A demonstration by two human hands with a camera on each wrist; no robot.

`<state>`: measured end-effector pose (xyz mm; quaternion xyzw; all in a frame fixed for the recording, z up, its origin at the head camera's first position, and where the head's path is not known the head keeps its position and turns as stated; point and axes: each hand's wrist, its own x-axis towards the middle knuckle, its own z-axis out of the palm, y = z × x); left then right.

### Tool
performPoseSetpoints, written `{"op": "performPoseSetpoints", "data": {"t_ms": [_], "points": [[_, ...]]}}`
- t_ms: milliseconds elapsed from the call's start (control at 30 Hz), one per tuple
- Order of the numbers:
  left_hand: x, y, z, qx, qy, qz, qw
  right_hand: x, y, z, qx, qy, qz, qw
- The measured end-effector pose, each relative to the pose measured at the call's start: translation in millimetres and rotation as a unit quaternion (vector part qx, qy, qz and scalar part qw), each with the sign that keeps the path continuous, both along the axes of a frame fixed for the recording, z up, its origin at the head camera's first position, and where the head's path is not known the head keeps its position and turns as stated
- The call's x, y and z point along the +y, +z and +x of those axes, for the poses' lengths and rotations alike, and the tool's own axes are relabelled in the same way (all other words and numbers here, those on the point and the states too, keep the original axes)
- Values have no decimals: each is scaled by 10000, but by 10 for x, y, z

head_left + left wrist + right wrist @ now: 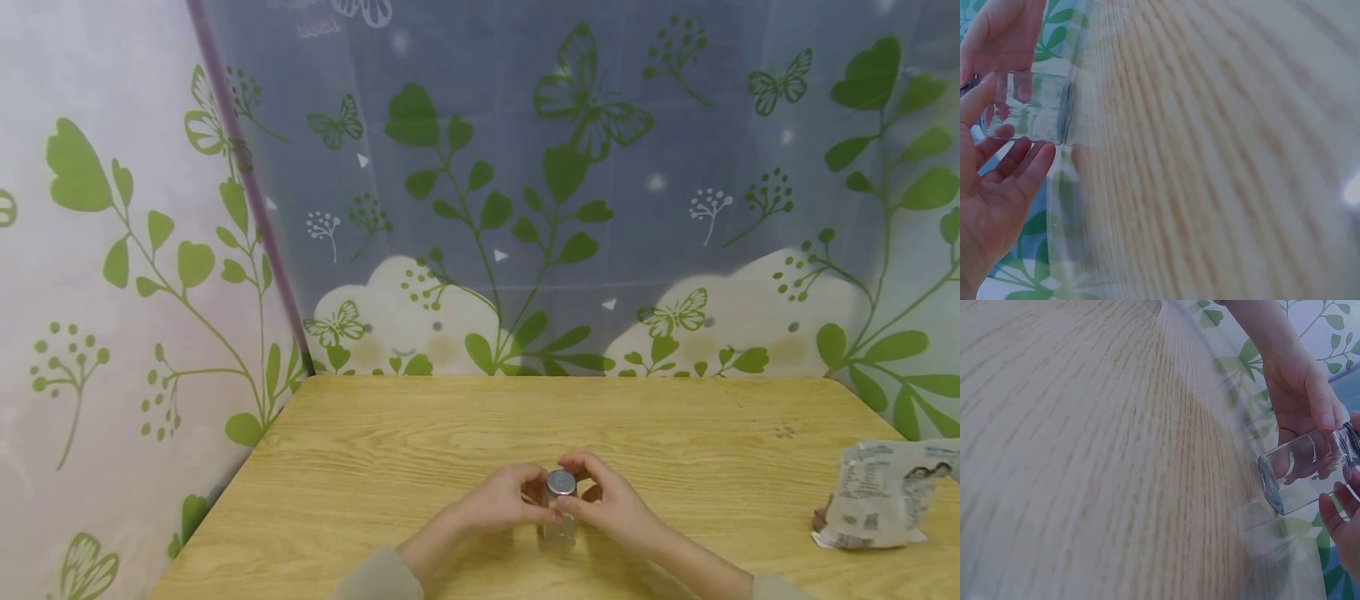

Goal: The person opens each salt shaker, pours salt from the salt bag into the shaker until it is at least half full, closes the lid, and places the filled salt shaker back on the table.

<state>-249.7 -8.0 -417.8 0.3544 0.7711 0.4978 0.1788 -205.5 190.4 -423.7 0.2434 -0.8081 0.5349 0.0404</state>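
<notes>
A small clear glass jar [558, 532] with a silver lid [561, 482] stands upright on the wooden table. My left hand [501, 502] holds it from the left, thumb across the front and fingers curved behind. From the right, my right hand [611, 504] grips its upper part near the lid, thumb at the front. In the left wrist view the jar [1035, 109] looks see-through, with its base close to the tabletop. The right wrist view shows the same glass [1302, 469] between both hands, with the lid mostly cut off at the frame's edge.
A crumpled printed packet [873, 496] lies at the right side of the wood-grain table [420, 425]. Behind and to the left hang patterned curtains [465, 167] with green leaves and butterflies, meeting the table's far and left edges.
</notes>
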Motion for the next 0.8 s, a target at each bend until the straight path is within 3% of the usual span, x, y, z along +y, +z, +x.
{"op": "performPoseSetpoints", "data": {"t_ms": [133,400,800], "points": [[3,1,2,-38,16,14,10000,-8,22,-1,-182,-174,69,9997],[16,3,-7,126,35,-2,9999,-16,43,4,-315,-76,48,9995],[14,-30,-24,200,-39,-89,9998,25,-36,-7,170,193,-24,9997]]}}
